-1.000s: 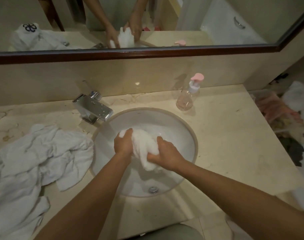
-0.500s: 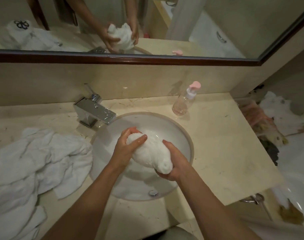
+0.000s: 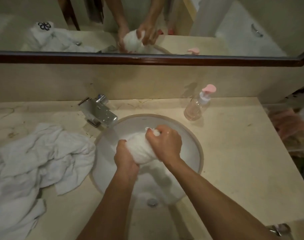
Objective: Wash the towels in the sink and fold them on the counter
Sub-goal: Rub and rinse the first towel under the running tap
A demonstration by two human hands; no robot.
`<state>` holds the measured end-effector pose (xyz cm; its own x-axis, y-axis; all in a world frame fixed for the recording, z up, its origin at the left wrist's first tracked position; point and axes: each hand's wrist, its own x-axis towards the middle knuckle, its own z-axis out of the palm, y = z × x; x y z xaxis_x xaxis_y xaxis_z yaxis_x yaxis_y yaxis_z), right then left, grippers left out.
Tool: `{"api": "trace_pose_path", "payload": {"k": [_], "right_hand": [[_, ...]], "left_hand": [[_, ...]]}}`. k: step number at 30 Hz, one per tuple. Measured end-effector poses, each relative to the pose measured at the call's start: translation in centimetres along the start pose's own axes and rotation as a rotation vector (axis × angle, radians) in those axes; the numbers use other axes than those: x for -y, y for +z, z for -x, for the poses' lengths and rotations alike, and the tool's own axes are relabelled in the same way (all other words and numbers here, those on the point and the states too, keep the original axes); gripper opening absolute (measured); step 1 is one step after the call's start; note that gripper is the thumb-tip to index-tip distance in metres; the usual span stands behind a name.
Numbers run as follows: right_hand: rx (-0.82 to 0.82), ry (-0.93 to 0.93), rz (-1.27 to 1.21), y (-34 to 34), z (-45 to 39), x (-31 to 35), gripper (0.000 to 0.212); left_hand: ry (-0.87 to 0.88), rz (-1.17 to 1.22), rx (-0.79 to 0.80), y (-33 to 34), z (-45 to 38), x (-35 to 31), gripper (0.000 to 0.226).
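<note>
Two hands work over the round sink (image 3: 198, 154), which is sunk into the middle of the counter (image 3: 234, 153). Left hand (image 3: 126, 157) and right hand (image 3: 165, 144) both have their fingers curled tight round one bunched white towel (image 3: 141, 148), held above the bowl — the left grips its near end, the right its far end, where a small tuft of cloth pokes out past the knuckles. The right hand looks wet and shiny. Below them the drain (image 3: 152, 202) sits at the near side of the bowl.

More white towels (image 3: 35, 161) lie crumpled in a heap on the left part of the counter, one corner reaching the sink's left rim. A chrome tap (image 3: 98, 112) stands at the back left of the sink, its spout pointing over the rim. Toward the back right edge of the counter stands a clear pump bottle (image 3: 197, 106) with a pink top.

Along the back wall runs a mirror (image 3: 251, 23) with a dark frame — it reflects both hands and the towel.
</note>
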<state>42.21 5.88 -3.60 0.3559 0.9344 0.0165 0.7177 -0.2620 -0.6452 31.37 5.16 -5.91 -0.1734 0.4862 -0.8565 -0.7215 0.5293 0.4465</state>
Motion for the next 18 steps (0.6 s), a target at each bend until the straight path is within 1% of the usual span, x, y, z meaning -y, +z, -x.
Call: {"api": "trace_pose_path", "payload": {"k": [1, 2, 3, 4, 5, 6, 7, 8, 9, 10, 12, 13, 14, 16, 18], "right_hand": [[-0.005, -0.11, 0.048, 0.3, -0.5, -0.2, 0.04], [-0.002, -0.223, 0.099, 0.6, -1.0, -0.5, 0.039], [0.012, -0.313, 0.139, 0.8, -1.4, -0.9, 0.039], [0.02, -0.395, 0.173, 0.9, -1.8, -1.3, 0.04], [0.024, -0.473, 0.208, 1.0, -2.1, -1.6, 0.041], [0.024, -0.536, 0.234, 1.0, -2.2, -1.9, 0.042], [0.023, -0.582, 0.246, 1.0, -2.4, -2.2, 0.043], [0.027, -0.617, 0.251, 0.9, -2.7, -2.3, 0.043], [0.042, -0.642, 0.259, 0.9, -2.9, -2.4, 0.043], [0.064, -0.664, 0.27, 0.8, -3.0, -2.4, 0.044], [0.089, -0.675, 0.268, 0.5, -3.2, -2.5, 0.046], [0.09, -0.661, 0.27, 0.4, -3.2, -2.6, 0.046], [0.1, -0.624, 0.272, 0.3, -3.2, -2.7, 0.047], [0.171, -0.484, 0.298, 0.2, -3.0, -2.9, 0.047], [0.224, -0.284, 0.273, 0.0, -2.9, -3.1, 0.045]], "left_hand": [[-0.077, 0.059, 0.041, 0.2, -0.4, 0.2, 0.021], [-0.12, 0.071, 0.08, 0.3, -0.6, 0.3, 0.024], [-0.124, 0.018, 0.095, 0.2, -1.6, 0.5, 0.027], [-0.206, 0.043, 0.14, 0.1, -2.1, 0.9, 0.029], [-0.211, -0.064, 0.121, 0.2, -2.8, 1.3, 0.033], [-0.115, -0.357, 0.066, -0.2, -3.2, 2.0, 0.047], [-0.208, -0.293, 0.04, 0.0, -3.2, 2.1, 0.058], [-0.359, -0.104, 0.091, 0.3, -4.1, 2.2, 0.048], [-0.372, -0.147, 0.131, 0.1, -3.7, 2.1, 0.037], [-0.336, -0.239, 0.175, 0.0, -3.5, 1.9, 0.031], [-0.33, -0.322, 0.197, -0.2, -3.1, 1.4, 0.035], [-0.342, -0.354, 0.213, -0.1, -3.2, 1.2, 0.038], [-0.343, -0.379, 0.193, 0.2, -3.0, 1.0, 0.038], [-0.324, -0.43, 0.134, 0.6, -3.0, 0.4, 0.038], [-0.273, -0.484, 0.108, 1.0, -2.1, -0.1, 0.037]]}}
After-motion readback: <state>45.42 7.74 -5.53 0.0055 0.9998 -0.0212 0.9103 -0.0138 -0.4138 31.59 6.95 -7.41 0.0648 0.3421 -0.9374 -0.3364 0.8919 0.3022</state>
